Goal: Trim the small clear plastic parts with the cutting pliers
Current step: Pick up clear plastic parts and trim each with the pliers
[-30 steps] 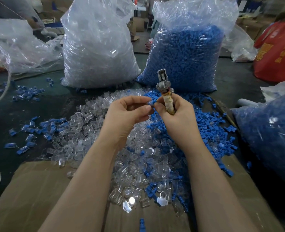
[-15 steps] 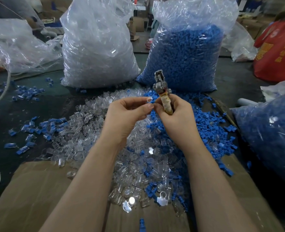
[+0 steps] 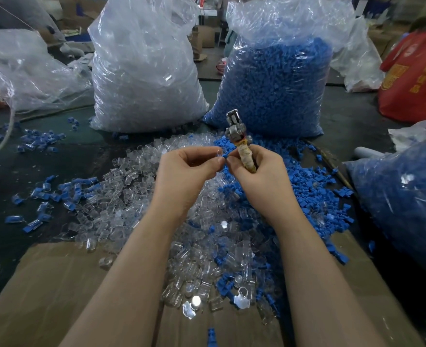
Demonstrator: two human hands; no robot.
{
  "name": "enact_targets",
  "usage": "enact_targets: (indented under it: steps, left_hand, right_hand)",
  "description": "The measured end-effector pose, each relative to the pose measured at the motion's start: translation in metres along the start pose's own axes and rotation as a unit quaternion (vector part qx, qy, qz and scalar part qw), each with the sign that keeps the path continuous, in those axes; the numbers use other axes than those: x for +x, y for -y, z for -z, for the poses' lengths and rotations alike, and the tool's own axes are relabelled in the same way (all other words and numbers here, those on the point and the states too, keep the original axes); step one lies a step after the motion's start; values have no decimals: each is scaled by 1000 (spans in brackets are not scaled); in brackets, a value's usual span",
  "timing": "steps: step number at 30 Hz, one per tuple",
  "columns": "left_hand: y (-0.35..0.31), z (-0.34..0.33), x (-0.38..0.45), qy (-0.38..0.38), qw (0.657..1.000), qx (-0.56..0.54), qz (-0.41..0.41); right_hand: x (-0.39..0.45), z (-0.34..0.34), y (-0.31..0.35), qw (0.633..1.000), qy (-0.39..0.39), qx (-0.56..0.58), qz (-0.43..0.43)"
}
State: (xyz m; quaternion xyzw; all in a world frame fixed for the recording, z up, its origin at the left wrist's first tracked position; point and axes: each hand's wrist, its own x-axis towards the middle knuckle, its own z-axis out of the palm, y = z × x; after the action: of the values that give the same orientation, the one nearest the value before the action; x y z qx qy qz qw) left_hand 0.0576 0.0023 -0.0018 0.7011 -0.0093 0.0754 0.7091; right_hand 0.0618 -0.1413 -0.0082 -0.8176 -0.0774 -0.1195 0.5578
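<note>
R hand (image 3: 257, 179) is wrapped round the taped handle of the cutting pliers (image 3: 239, 139), head pointing up and away, jaws not on anything. Its thumb tip meets the L hand (image 3: 187, 176) fingertips at centre. L hand is curled, thumb and forefinger pinched together; prob. on one small clear part (image 3: 218, 153), but it's too tiny and see-through to be sure. Both hands are held above the pile of clear parts (image 3: 121, 196), which is mixed w/ blue parts (image 3: 307, 186) and spreads over the desk (image 3: 131, 149) and onto a cardboard sheet (image 3: 56, 284) at the near edge. Behind: one bag of clear pieces (image 3: 144, 71), one bag of blue pieces (image 3: 277, 78).

Risks, as I judge it: the part is slick and small, so it could slip out of the pinch during the pass and vanish into the pile, indistinguishable from untrimmed ones. Pliers are gripped loosely while the fingers fiddle, so the tool could tip. When cutting, L fingertips sit v. close to the blades.
</note>
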Motion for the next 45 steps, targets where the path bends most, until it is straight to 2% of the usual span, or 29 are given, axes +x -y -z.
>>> enact_targets:
  steps: [11,20,27,35,45]
  left_hand:
    - [1,-1,0,-10,1000,15,-15]
    - [3,0,3,-43,998,-35,-18]
    - [5,5,5,-41,998,-8,-52]
    - [4,6,6,-28,996,32,-83]
    - [3,9,4,-13,995,48,-87]
  right_hand:
    - [-1,1,4,1000,12,3,-21]
    - [1,16,-5,992,102,-44,-52]
    - [1,17,-5,983,157,-83,-55]
    - [1,16,-8,978,166,-125,-38]
    - [1,14,-12,975,127,-182,-28]
